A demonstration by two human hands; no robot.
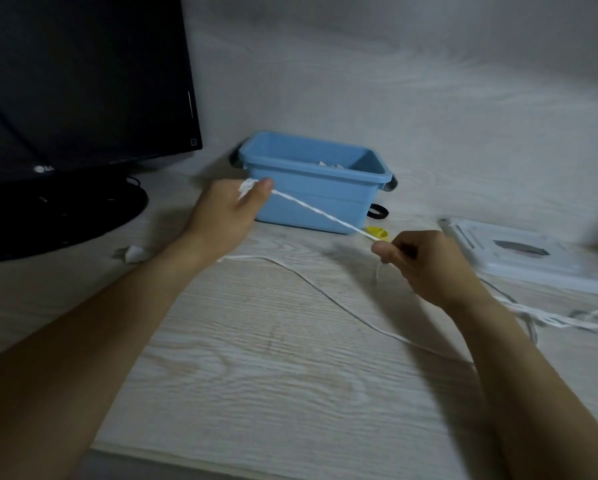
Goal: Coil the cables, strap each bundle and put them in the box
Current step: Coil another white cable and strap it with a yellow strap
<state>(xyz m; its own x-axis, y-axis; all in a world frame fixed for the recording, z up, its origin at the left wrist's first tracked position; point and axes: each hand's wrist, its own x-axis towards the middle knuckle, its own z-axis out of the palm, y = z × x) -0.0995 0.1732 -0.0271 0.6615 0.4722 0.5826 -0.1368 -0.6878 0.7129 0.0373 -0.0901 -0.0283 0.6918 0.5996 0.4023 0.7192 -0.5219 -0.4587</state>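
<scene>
White cable (320,212) runs taut in front of the box (311,188), from left hand (226,216) down-right to right hand (425,261); both hands' fingers pinch it.

A dark monitor (82,81) stands at the desk's (256,375) left, a flat white device (526,254) (blurred) at right.

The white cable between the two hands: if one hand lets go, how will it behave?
Probably floppy: the white cable is straight only between the left hand and right hand; its free part curves limply on the desk. It looks thin, so likely light.
</scene>
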